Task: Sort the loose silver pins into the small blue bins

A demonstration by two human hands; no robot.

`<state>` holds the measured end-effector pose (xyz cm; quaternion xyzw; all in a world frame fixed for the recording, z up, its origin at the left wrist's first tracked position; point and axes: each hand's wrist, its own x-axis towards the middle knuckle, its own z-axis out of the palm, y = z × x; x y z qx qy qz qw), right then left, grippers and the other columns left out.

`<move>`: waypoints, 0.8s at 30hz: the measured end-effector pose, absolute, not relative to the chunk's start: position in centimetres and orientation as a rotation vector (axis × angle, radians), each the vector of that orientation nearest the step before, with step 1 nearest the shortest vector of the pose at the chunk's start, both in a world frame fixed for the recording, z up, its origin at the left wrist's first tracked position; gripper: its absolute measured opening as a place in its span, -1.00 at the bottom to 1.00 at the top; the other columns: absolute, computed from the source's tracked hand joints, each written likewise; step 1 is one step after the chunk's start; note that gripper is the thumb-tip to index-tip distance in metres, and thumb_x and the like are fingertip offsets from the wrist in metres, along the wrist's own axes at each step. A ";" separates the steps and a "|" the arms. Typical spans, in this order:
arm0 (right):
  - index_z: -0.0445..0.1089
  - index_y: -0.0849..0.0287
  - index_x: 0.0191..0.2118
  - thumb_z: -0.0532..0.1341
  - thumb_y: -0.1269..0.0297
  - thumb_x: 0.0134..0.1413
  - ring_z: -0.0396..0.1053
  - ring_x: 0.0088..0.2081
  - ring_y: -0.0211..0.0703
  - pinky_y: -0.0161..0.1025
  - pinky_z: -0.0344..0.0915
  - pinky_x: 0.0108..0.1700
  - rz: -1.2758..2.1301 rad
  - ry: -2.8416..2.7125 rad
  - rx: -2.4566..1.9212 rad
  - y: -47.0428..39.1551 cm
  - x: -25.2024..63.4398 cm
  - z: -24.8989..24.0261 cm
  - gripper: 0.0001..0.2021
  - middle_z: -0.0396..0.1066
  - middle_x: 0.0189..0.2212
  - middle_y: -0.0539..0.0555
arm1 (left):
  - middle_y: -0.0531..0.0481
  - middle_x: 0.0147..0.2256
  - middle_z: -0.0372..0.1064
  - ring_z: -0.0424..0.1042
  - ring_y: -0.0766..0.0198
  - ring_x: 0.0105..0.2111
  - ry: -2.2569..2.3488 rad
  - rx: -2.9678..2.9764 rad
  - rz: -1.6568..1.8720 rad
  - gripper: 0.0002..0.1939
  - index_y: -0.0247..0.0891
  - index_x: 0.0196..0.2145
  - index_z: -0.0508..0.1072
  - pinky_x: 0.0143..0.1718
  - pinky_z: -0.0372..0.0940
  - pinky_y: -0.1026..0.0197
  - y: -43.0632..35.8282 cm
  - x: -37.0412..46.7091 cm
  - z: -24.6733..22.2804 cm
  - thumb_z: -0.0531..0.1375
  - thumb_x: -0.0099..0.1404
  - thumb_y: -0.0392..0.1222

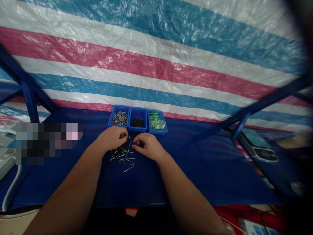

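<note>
My left hand (116, 137) is over the near side of the left bin (119, 116), its fingers curled in at the tips; I cannot tell whether they are clamped on anything. My right hand (144, 145) faces it, just beside, with thumb and fingers bent toward each other; whether they pinch a small piece I cannot tell either. The two hands are apart, with a narrow gap between them.

Below and between my hands, the pins (120, 153) lie loose on the blue table (195, 163), thin and silvery, some crossing in a heap with dark bits among them and a few spread nearer to me.

Three blue bins stand in a row beyond my hands. The left one holds more silvery metal pieces, the middle bin (138, 119) dark small parts, and the right bin (157, 131) green and clear packets. Behind them hangs a striped sheet (156, 68). A scale (265, 153) is well off to my right, beyond a blue frame bar.
</note>
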<state>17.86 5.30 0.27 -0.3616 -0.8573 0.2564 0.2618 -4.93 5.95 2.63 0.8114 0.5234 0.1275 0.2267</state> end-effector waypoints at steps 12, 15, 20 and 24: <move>0.50 0.17 -0.22 0.31 0.57 -0.05 0.40 -0.30 -0.20 -0.31 0.24 -0.23 0.795 -2.498 -0.942 4.9 17.1 -0.2 -0.75 0.49 -0.32 0.02 | 0.07 -0.41 0.50 0.41 0.26 -0.45 1.444 2.138 0.090 -0.80 -0.18 -0.31 0.54 -0.42 0.17 0.25 5.5 -5.9 2.4 0.23 0.04 -0.22; 0.51 0.15 -0.19 0.28 0.59 -0.05 0.39 -0.32 -0.22 -0.32 0.22 -0.25 0.775 -2.509 -0.966 4.9 17.1 -0.2 -0.71 0.48 -0.34 0.01 | 0.04 -0.42 0.51 0.42 0.26 -0.43 1.457 2.138 0.092 -0.86 -0.19 -0.36 0.54 -0.42 0.17 0.25 5.5 -5.5 2.3 0.22 0.07 -0.22; 0.54 0.13 -0.08 0.22 0.60 0.00 0.36 -0.38 -0.28 -0.33 0.23 -0.28 0.759 -2.477 -0.936 5.0 17.3 0.0 -0.62 0.44 -0.32 0.02 | 0.03 -0.43 0.51 0.42 0.26 -0.44 1.428 2.147 0.116 -0.87 -0.19 -0.37 0.55 -0.42 0.16 0.25 5.5 -5.2 2.1 0.20 0.12 -0.22; 0.55 0.15 -0.16 0.20 0.58 0.02 0.36 -0.39 -0.30 -0.33 0.26 -0.28 0.805 -2.363 -0.873 5.1 17.6 0.3 -0.69 0.42 -0.29 0.04 | 0.03 -0.42 0.50 0.41 0.27 -0.44 1.429 2.166 0.142 -0.89 -0.20 -0.37 0.53 -0.41 0.16 0.24 5.6 -5.3 2.0 0.21 0.11 -0.23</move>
